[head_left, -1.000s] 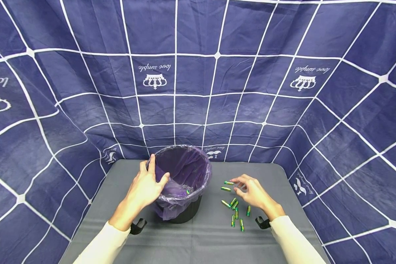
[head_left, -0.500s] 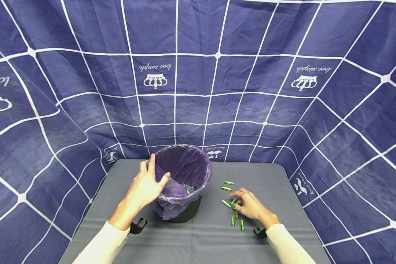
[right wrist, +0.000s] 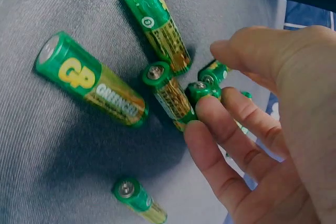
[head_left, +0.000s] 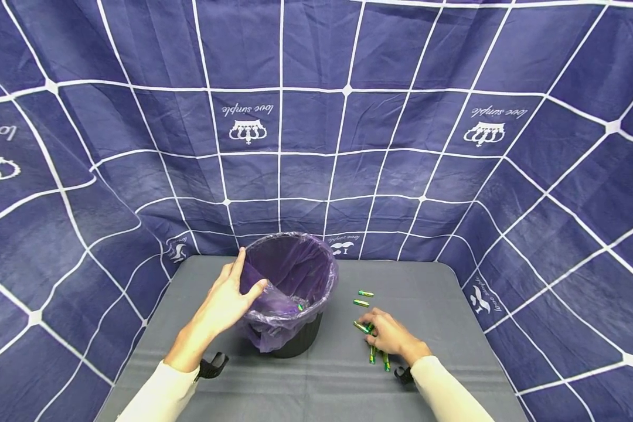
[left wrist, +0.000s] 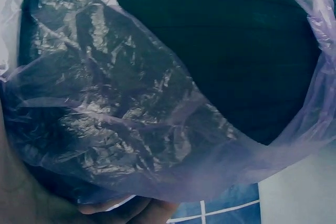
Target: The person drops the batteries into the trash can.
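Observation:
In the head view my left hand is at the left rim of a black bin with a purple plastic liner. Its fingers are extended and the thumb points over the opening. My right hand reaches down among green and gold batteries. Seen from the right wrist, its fingers are loosely bent, with fingertips against or very near a battery and the thumb apart from them. Nothing is plainly pinched. A GP battery lies closer to that camera. In the head view, the hand hides part of the group.
Two more batteries lie farther back on the grey table. One small green piece shows inside the bin. Blue cloth with white lines hangs behind and at both sides.
My right hand has moved from beside the two rear batteries toward me and left, down over the nearer group. My left hand has stayed at the bin's rim, shifting slightly.

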Demonstrator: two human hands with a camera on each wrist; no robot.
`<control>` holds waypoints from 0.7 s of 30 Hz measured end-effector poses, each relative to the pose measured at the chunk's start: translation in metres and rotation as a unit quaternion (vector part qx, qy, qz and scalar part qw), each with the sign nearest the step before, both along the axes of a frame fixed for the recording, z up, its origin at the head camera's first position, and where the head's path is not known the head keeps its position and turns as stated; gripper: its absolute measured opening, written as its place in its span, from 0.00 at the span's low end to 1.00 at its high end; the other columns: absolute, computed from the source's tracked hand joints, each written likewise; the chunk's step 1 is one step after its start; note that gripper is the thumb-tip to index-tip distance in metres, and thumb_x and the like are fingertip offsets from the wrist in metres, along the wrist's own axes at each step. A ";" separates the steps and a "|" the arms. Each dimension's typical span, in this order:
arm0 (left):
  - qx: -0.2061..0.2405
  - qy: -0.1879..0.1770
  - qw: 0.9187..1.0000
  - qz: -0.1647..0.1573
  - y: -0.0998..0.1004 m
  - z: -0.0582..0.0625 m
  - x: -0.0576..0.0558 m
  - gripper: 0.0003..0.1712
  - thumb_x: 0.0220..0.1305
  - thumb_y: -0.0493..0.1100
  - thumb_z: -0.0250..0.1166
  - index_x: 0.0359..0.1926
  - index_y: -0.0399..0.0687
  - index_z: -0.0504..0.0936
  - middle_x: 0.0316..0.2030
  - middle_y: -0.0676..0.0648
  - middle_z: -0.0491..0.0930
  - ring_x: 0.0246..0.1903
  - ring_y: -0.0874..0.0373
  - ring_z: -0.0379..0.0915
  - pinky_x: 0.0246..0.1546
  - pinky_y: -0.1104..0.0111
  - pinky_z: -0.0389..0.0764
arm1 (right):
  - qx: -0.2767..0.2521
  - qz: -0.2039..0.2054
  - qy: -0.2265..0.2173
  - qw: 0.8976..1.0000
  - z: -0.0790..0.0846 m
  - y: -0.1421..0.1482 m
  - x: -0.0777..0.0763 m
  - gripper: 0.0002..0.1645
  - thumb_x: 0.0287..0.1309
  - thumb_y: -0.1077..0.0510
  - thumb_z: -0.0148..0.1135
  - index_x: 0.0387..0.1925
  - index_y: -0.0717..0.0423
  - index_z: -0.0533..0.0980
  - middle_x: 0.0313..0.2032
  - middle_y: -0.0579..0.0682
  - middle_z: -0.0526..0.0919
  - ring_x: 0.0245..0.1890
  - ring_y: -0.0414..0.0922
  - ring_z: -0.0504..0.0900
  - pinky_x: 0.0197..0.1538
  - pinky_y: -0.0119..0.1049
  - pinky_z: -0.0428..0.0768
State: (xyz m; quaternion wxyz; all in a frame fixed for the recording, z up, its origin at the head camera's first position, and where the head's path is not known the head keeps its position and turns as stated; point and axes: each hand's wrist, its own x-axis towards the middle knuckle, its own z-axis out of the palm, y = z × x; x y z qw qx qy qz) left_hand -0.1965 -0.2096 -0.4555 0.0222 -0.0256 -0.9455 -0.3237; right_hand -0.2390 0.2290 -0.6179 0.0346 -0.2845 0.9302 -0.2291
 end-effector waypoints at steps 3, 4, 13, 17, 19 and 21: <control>0.004 0.003 1.000 0.003 0.000 -0.002 0.001 0.63 0.84 0.71 0.64 0.98 0.51 0.39 0.88 0.24 0.61 0.86 0.21 0.64 0.85 0.29 0.69 | 0.002 0.002 0.004 1.000 -0.002 -0.003 0.000 0.25 0.64 0.66 0.82 0.61 0.54 0.90 0.50 0.50 0.90 0.43 0.43 0.87 0.48 0.42 0.88; 0.007 0.004 1.000 0.003 0.000 -0.002 0.001 0.63 0.84 0.71 0.64 0.98 0.51 0.39 0.88 0.24 0.61 0.86 0.21 0.64 0.85 0.29 0.69 | -0.001 0.003 0.008 1.000 -0.003 -0.005 -0.001 0.25 0.63 0.67 0.82 0.61 0.54 0.90 0.50 0.51 0.91 0.43 0.46 0.89 0.49 0.44 0.89; 0.028 0.040 0.999 0.012 0.000 -0.007 0.003 0.52 0.84 0.64 0.67 0.94 0.50 0.58 0.85 0.27 0.67 0.84 0.23 0.68 0.83 0.28 0.71 | -0.003 -0.042 0.022 0.999 -0.010 -0.020 -0.003 0.21 0.62 0.67 0.84 0.55 0.53 0.90 0.44 0.47 0.91 0.44 0.44 0.91 0.47 0.43 0.90; 0.041 0.046 0.998 0.023 0.001 -0.008 0.003 0.51 0.83 0.62 0.68 0.93 0.47 0.60 0.86 0.27 0.67 0.85 0.23 0.67 0.84 0.29 0.70 | 0.005 -0.074 0.027 0.997 -0.014 -0.023 -0.003 0.19 0.62 0.65 0.84 0.52 0.48 0.90 0.42 0.44 0.90 0.41 0.39 0.88 0.43 0.42 0.87; 0.044 0.045 0.998 0.025 0.001 -0.008 0.003 0.51 0.83 0.62 0.68 0.93 0.46 0.60 0.86 0.27 0.67 0.85 0.23 0.67 0.84 0.29 0.70 | 0.011 -0.086 0.029 0.996 -0.017 -0.024 -0.003 0.19 0.61 0.65 0.84 0.51 0.46 0.90 0.41 0.42 0.90 0.40 0.37 0.87 0.42 0.42 0.86; 0.045 0.046 0.998 0.025 0.002 -0.008 0.003 0.51 0.83 0.61 0.69 0.93 0.46 0.60 0.86 0.27 0.67 0.85 0.23 0.66 0.84 0.29 0.70 | 0.016 -0.094 0.031 0.995 -0.019 -0.024 -0.003 0.19 0.61 0.65 0.84 0.50 0.45 0.90 0.40 0.41 0.89 0.39 0.36 0.85 0.41 0.41 0.84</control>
